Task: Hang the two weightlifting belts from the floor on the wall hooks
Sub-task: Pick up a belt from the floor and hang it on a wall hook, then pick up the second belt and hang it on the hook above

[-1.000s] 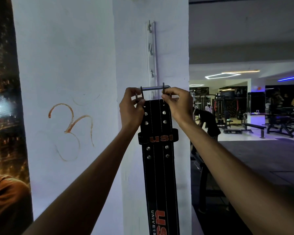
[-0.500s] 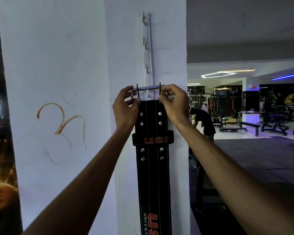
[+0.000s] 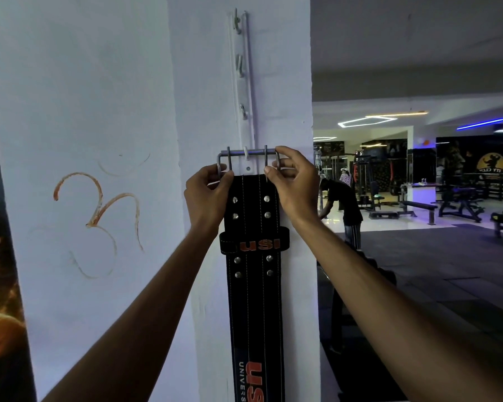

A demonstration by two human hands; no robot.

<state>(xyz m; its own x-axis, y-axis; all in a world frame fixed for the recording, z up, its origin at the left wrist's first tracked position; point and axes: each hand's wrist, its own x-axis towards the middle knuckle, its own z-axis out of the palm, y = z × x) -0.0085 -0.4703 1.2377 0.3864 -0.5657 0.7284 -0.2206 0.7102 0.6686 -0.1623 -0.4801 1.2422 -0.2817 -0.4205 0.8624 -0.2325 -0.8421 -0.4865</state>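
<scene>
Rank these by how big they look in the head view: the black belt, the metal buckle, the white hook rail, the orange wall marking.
1. Black belt, running out of frame at the bottom.
2. Orange wall marking and white hook rail: too different in shape to rank, one broad, one long and thin.
3. Metal buckle, partly covered by the left hand and right hand.

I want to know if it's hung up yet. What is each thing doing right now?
Belt: hanging straight down the pillar.
Buckle: bar over the lowest hook.
Upper hooks: bare.
Left hand: gripping the buckle.
Right hand: gripping the buckle.
</scene>
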